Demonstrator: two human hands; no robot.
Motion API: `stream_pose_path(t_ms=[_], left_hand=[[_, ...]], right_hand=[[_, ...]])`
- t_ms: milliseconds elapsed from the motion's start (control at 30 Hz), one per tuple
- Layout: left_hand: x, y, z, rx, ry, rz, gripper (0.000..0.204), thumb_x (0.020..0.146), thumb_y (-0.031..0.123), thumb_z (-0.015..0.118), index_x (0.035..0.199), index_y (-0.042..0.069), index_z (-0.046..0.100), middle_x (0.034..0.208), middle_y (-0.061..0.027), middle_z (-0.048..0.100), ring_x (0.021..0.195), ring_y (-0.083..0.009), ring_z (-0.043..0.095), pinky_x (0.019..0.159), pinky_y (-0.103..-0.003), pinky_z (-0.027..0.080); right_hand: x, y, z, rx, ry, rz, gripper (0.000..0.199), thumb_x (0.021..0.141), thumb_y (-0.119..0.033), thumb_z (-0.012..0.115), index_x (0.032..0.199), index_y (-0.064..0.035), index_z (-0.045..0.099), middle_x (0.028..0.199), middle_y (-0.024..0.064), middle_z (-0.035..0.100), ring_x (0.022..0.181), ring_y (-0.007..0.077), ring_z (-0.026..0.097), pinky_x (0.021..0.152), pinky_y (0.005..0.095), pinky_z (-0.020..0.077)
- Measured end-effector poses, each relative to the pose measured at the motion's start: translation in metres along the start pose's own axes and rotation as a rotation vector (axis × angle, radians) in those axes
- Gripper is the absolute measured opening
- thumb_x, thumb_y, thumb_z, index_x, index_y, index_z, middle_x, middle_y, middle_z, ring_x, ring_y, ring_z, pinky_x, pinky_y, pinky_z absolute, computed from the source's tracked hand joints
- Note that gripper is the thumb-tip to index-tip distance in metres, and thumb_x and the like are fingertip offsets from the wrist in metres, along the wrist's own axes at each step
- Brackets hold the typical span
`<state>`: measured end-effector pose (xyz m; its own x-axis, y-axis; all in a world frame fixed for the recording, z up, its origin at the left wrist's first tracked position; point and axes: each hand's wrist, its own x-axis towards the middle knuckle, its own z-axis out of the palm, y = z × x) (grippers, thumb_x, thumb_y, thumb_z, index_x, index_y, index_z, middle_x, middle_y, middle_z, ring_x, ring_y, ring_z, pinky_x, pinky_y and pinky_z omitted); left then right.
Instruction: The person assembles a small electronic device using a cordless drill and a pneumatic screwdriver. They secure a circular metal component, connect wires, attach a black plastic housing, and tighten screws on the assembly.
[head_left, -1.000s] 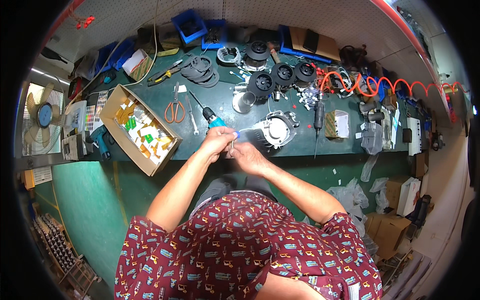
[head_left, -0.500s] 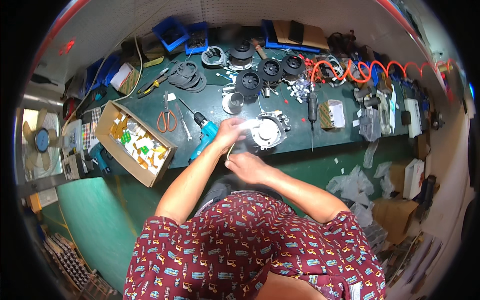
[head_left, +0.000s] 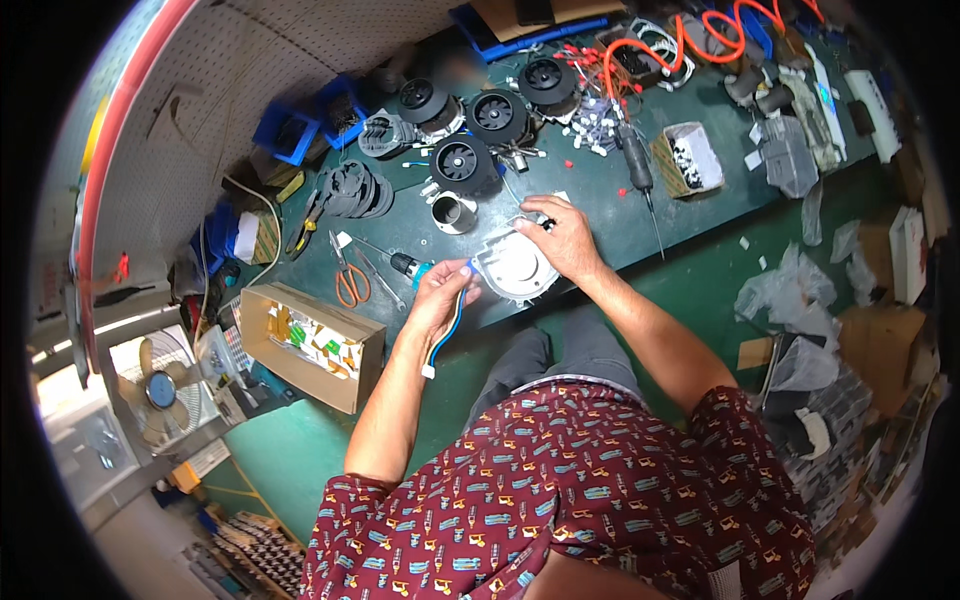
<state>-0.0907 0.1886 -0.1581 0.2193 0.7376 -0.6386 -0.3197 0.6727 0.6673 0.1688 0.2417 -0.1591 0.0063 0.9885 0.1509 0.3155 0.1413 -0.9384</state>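
A round silvery metal blower housing point(head_left: 520, 268) lies near the front edge of the green workbench. My left hand point(head_left: 442, 290) is closed at its left side, pinching a short cable point(head_left: 457, 325) with blue and pale wires. The cable hangs over my wrist and ends in a white plug point(head_left: 429, 371). A small blue bit shows at the fingertips. My right hand point(head_left: 568, 240) grips the upper right edge of the housing, with thumb and fingers bent around small dark parts there. Partly behind my left hand lies a teal power drill point(head_left: 418, 270).
Black fan wheels point(head_left: 462, 163) and a metal tube point(head_left: 453, 213) stand behind the housing. Orange scissors point(head_left: 352, 285) and a cardboard box point(head_left: 310, 375) of small pieces are leftward. A screwdriver on a coiled orange hose point(head_left: 635, 160) and a small parts box point(head_left: 690, 160) lie rightward.
My right hand has left the cable and moved onto the housing's upper right edge. The left hand keeps the cable, its plug now hanging toward me. The whole view has turned.
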Motion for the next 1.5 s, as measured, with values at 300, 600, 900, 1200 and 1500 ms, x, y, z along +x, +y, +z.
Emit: stream_pose_path(t_ms=[300,600,900,1200,1500], left_hand=[[0.007,0.003,0.003,0.068,-0.068,0.062,0.016,0.100,0.011,0.069,0.115,0.008,0.065,0.111,-0.0031,0.073,0.100,-0.0120,0.069,0.082,-0.031,0.059],[-0.009,-0.002,0.009,0.543,0.112,0.280,0.036,0.098,0.005,0.069,0.133,0.001,0.065,0.111,-0.0043,0.071,0.097,-0.0120,0.066,0.084,-0.027,0.057],[-0.005,-0.004,0.009,1.053,0.228,0.599,0.029,0.091,0.002,0.072,0.119,-0.004,0.069,0.081,-0.0069,0.067,0.073,-0.0100,0.062,0.070,-0.028,0.054],[-0.010,0.008,0.028,1.040,0.235,0.428,0.016,0.092,0.002,0.069,0.106,-0.005,0.068,0.077,-0.0043,0.067,0.069,-0.0091,0.061,0.064,-0.027,0.051],[-0.005,0.021,0.013,0.404,0.115,0.070,0.018,0.098,0.009,0.071,0.113,0.000,0.068,0.092,-0.0028,0.073,0.078,-0.0093,0.066,0.070,-0.028,0.058]], right_hand=[[0.005,-0.007,-0.007,-0.008,-0.057,-0.001,0.024,0.084,-0.018,0.079,0.100,-0.0004,0.075,0.098,0.0154,0.073,0.094,0.0326,0.067,0.089,0.0423,0.0521],[0.008,-0.007,-0.002,-0.024,-0.057,0.038,0.025,0.084,-0.022,0.078,0.099,-0.0022,0.075,0.095,0.0146,0.073,0.093,0.0339,0.065,0.086,0.0425,0.0512],[0.014,-0.007,0.002,-0.029,-0.062,0.032,0.023,0.083,-0.025,0.080,0.094,-0.0052,0.075,0.095,0.0116,0.074,0.096,0.0334,0.066,0.085,0.0451,0.0524],[0.012,-0.004,0.002,-0.045,-0.076,0.002,0.022,0.082,-0.023,0.081,0.091,-0.0050,0.073,0.094,0.0103,0.075,0.097,0.0323,0.066,0.083,0.0447,0.0524],[0.012,-0.005,0.001,-0.040,-0.076,0.009,0.023,0.083,-0.024,0.081,0.092,-0.0051,0.073,0.095,0.0103,0.074,0.097,0.0323,0.066,0.083,0.0453,0.0528]])
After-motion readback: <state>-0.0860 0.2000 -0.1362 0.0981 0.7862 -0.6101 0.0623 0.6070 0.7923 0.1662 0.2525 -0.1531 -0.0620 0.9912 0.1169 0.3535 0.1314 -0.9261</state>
